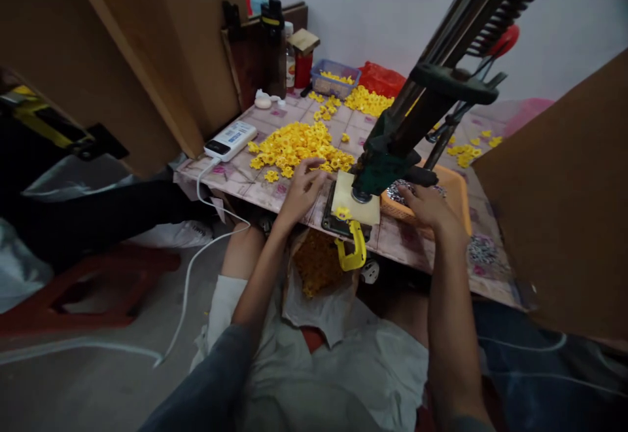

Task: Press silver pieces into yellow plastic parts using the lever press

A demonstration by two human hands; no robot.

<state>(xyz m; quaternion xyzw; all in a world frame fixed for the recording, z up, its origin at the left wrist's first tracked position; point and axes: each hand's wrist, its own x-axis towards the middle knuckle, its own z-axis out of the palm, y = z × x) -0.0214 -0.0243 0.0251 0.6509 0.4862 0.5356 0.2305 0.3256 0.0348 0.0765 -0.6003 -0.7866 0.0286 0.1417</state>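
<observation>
left hand [300, 190] pinching yellow pieces [294, 144] left of press [387, 157] | right hand [426, 204] open in orange tray [458, 186] | risk: fingers caught under press

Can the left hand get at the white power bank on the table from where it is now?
Probably yes. The left hand rests at the yellow pieces, and the power bank lies farther left on the table with nothing standing between them.

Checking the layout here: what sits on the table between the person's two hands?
Head view: between left hand and right hand lies the pale square pad under the dark green press, one small yellow plastic piece on it.
</observation>
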